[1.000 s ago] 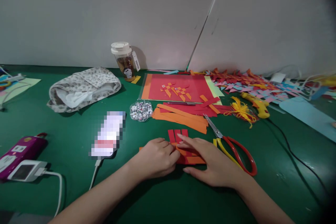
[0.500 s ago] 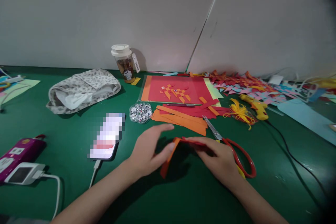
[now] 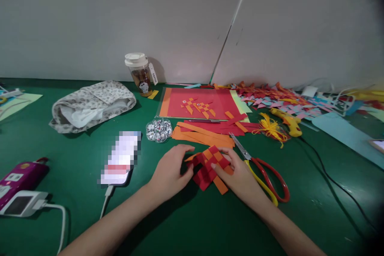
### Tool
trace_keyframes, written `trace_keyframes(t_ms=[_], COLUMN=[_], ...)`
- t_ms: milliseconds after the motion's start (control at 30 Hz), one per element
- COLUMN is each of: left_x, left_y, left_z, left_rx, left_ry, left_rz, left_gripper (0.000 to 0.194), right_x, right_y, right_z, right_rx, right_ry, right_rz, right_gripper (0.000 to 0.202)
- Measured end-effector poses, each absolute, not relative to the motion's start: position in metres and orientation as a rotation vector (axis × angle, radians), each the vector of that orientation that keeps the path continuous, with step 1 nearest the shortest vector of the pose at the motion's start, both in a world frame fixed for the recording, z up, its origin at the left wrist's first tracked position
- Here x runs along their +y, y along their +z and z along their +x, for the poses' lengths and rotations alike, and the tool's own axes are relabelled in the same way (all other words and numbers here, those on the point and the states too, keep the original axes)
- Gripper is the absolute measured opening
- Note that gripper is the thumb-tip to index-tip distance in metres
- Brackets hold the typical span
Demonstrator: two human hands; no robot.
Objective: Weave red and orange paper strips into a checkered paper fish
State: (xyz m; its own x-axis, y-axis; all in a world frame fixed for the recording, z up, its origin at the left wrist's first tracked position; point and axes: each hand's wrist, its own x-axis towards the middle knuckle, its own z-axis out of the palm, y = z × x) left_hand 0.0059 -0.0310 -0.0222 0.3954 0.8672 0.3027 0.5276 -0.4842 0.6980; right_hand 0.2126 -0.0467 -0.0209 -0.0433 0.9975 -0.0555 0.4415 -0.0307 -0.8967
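Observation:
A woven piece of red and orange paper strips (image 3: 213,159) is held above the green table, its checkered face toward me. My right hand (image 3: 237,170) grips it at the right, thumb on the front and fingers behind. My left hand (image 3: 174,168) is at its left edge, thumb and fingers bent around a loose strip end there. An orange strip end hangs from the lower right of the weave. Scissors with red and yellow handles (image 3: 271,182) lie just right of my right hand. Orange strips (image 3: 204,137) and red strips (image 3: 219,127) lie beyond my hands.
A clear case of googly eyes (image 3: 159,130), a phone (image 3: 121,158), a cloth bag (image 3: 93,106) and a lidded cup (image 3: 140,74) stand or lie left. Two woven fish shapes lie on red paper (image 3: 222,100). Right are yellow string (image 3: 271,128) and a yellow glue gun (image 3: 288,122).
The woven piece has turned from nearly edge-on to show its checkered face. My right hand has moved slightly left, its thumb now on the front. The view has shifted a little.

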Motion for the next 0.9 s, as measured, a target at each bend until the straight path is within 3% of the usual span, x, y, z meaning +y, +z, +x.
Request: trace_keyframes(t_ms=[200, 400, 567, 733, 900], left_x=[-0.031, -0.026, -0.026, -0.036, -0.042], left_y=[-0.02, -0.029, -0.03, -0.021, -0.023], left_z=[0.004, 0.002, 0.001, 0.005, 0.013], left_rx=[1.249, 1.251, 1.306, 1.323, 1.102], left_ry=[0.932, 1.057, 1.147, 1.348, 0.914], left_rz=[2.15, 1.903, 1.832, 2.088, 2.31], left_gripper=[0.034, 0.05, 0.059, 0.044, 0.039], right_x=[-0.049, -0.047, -0.048, -0.048, -0.046], right_y=[-0.018, -0.011, -0.01, -0.01, -0.008], right_z=[0.215, 0.22, 0.221, 0.222, 0.224], right_rx=[-1.856, -1.951, -1.932, -1.884, -1.827], right_ry=[0.578, 0.226, 0.179, 0.18, 0.203], right_rz=[-1.674, -1.665, -1.624, -1.632, -1.613], right_gripper=[0.037, 0.036, 0.03, 0.027, 0.023])
